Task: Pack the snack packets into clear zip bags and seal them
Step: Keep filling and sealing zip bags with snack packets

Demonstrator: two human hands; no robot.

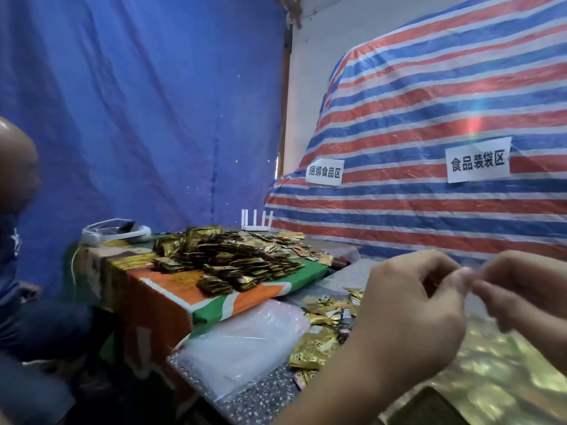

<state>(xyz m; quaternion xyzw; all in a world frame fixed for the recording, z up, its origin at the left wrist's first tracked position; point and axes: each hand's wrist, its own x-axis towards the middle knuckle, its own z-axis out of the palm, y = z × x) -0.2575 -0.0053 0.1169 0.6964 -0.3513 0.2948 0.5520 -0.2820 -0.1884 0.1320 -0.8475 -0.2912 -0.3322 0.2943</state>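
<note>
Head view: both hands, left (411, 305) and right (521, 289), pinch a clear zip bag's (474, 273) top edge above the tabletop (260, 391). Judging the seal underway, slide along firmly. Loose snack packets (325, 329) lie just beside.

Speckled table (270, 391) with snack packets (319, 345) and clear bags (245, 342).
</note>
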